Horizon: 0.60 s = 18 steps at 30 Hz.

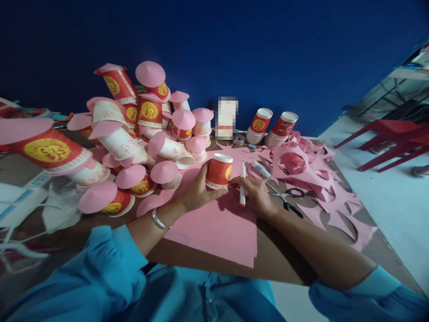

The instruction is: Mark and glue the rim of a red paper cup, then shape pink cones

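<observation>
My left hand is wrapped round a red paper cup with a gold emblem and a white end facing up. Its other end sits just over the pink paper sheets. In my right hand is a white marker with red at both ends, held upright, and the fingertips reach to the cup's lower right side. Beyond the right hand lie black-handled scissors and a glue stick.
Several cups with pink paper cones are piled on the left. Two stacks of cups stand at the back by the blue wall. Cut pink scraps cover the table's right side. A red stool stands on the floor beyond.
</observation>
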Tool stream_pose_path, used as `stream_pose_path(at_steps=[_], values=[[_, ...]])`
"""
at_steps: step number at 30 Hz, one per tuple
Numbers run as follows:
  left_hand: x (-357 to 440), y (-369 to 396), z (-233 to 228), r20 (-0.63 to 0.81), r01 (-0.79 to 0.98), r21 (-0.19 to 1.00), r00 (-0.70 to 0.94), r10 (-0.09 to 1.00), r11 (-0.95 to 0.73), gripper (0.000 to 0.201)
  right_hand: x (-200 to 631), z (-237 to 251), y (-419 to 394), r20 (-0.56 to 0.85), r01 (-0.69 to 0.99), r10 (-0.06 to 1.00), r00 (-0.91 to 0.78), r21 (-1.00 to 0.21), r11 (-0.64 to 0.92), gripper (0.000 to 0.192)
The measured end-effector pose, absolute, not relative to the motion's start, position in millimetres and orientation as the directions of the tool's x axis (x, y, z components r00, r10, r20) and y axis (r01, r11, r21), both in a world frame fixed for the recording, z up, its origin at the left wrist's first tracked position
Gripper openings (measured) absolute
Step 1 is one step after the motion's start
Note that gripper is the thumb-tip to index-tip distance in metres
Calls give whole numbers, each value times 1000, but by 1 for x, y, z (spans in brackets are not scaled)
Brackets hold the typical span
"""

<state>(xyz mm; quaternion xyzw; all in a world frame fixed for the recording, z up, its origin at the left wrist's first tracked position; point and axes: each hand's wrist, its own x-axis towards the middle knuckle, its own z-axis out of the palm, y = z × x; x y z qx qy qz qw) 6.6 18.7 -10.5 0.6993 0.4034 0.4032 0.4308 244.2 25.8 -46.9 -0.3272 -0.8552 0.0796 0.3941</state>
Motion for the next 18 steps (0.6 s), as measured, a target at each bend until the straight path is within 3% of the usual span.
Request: stream_pose_path(at_steps=[13,18], values=[[6,21,-14,217,195,936,337,916,-293,76,245,-47,26,617,492,619,-486,-392,777,15],[6,22,-17,186,138,962,292,938,-234,75,248,-41,26,661,468,612,-434,-416,780,30]])
